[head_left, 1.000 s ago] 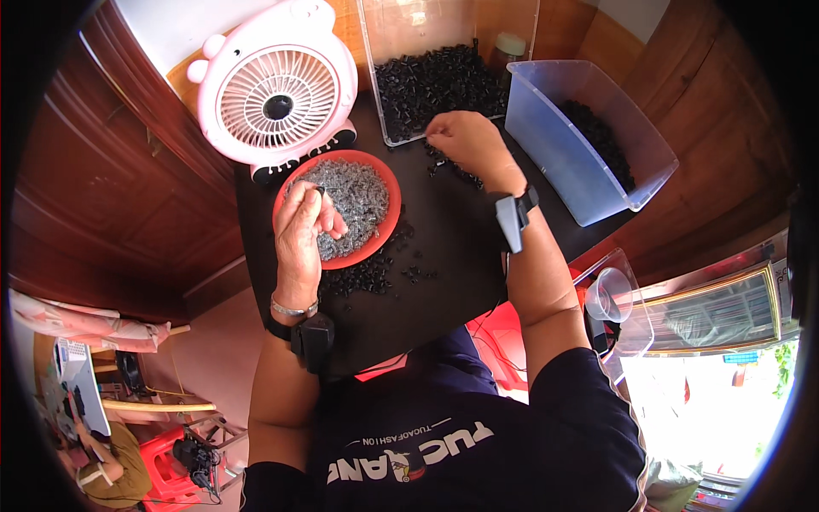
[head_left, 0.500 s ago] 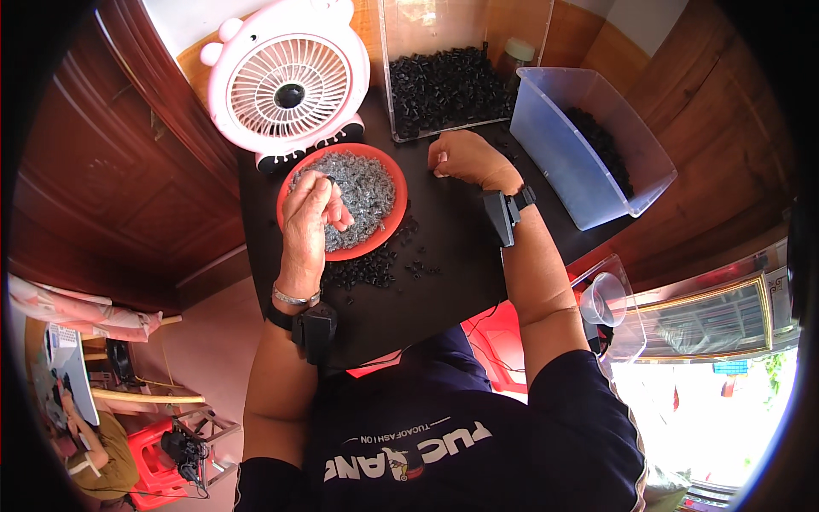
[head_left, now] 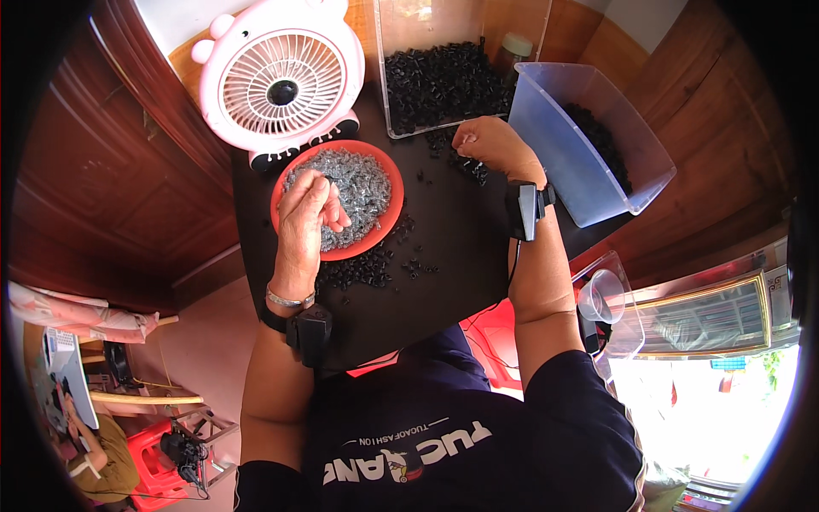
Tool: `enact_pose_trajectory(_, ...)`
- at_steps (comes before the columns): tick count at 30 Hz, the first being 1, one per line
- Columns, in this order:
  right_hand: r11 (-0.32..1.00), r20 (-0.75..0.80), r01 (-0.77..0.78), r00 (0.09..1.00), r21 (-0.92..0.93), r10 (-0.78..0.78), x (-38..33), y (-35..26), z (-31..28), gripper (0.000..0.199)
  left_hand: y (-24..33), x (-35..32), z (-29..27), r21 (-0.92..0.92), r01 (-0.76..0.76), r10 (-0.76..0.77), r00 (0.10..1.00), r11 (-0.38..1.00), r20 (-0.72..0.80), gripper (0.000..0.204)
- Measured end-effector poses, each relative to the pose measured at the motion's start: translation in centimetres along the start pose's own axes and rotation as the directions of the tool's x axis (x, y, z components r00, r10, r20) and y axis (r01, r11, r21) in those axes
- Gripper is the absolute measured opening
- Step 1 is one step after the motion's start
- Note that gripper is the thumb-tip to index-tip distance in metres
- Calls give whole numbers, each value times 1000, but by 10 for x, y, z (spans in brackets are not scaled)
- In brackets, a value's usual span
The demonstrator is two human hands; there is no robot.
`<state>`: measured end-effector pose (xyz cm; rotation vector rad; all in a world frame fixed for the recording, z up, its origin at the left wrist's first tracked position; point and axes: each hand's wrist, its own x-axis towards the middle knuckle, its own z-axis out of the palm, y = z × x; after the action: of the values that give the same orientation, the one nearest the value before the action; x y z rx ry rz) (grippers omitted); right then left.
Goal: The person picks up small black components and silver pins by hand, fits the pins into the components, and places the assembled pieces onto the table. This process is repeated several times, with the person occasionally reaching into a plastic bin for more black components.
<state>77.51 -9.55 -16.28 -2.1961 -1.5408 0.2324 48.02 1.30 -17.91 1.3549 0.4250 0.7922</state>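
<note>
"While the left hand (head_left: 300, 226) hangs over the orange-red bowl (head_left: 397, 192), what lies under it?"

"Small clear pieces (head_left: 363, 183), heaped across the bowl. The hand covers the left part of the heap, with most of it showing to the right of the fingers."

"Is that hand wide or narrow?"

"Narrow: thumb and forefinger together, the other fingers loosely curled. Whether something is pinched there, I cannot tell."

"And the right hand (head_left: 502, 147)?"

"Well apart from the left, on the far right side of the dark table (head_left: 426, 299). Its fingers are bent inward, thumb close to the forefinger; I can't tell if it holds anything either."

"What is nearest to it?"

"Loose black pieces (head_left: 476, 174), scattered beneath and just beside its fingers. Right beyond them stands the clear bin (head_left: 452, 26) with a deep pile of black pieces, and to the right of the hand is the bluish tub (head_left: 559, 158) with more."

"Any near the left?"

"Yes, a spread of black bits (head_left: 363, 270) along the bowl's near side, to the right of the left wrist."
</note>
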Motion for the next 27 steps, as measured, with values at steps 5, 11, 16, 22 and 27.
enact_pose_trajectory(5, 998, 58, 62, 996, -16, -61, 4, 2, 12, 19, 0, 0, 1, 1, 18, -18, 1000, 1000, 5, 27)
enact_pose_trajectory(11, 988, 36, 91, 996, -125, -87, 10, 1, 27, 14, -1, 0, 0, -4, 28, -28, 999, 1000, 15, 27)
enact_pose_trajectory(16, 962, 54, 150, 988, -229, -142, 2, -7, 21, 17, -2, 0, 2, -56, 16, -12, 998, 998, 64, 25)
enact_pose_trajectory(22, 929, -51, 255, 959, -267, -278, 3, 2, 34, 11, 2, -1, 0, -35, 24, -23, 999, 999, 29, 26)
enact_pose_trajectory(27, 961, -11, 111, 993, -254, -118, 5, -6, 33, 15, 3, 1, 4, -28, 13, -12, 998, 1000, 58, 25)
